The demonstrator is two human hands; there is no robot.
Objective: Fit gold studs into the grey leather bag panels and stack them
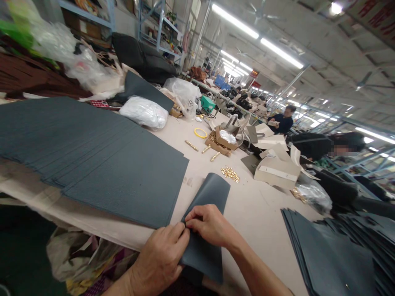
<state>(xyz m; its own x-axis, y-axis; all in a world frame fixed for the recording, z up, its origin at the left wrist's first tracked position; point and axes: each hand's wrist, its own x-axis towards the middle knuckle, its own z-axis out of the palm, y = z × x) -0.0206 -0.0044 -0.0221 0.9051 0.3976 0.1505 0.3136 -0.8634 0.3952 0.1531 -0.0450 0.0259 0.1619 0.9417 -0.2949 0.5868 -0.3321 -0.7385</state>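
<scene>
A dark blue-grey leather-like panel (204, 255) lies curled over in front of me, its far end (216, 185) bent up in a rounded fold. My left hand (165, 255) grips its left edge, thumb and fingers closed around the material. Against the same edge, my right hand (207, 224) makes a pinch, its fingertips meeting those of the left. Whatever sits between the right fingertips is too small or hidden to make out. Just beyond the panel is a pile of small gold metal pieces (230, 174), with short rows of gold pieces (215, 156) farther back.
Overlapping flat panels (123, 164) cover the table's left side; more panels (336, 250) are stacked at right. Farther back stand an open cardboard box (218, 144), a yellow tape ring (200, 132), a plastic-wrapped bundle (144, 112) and beige bag parts (276, 166). Another person (281, 122) is in the background.
</scene>
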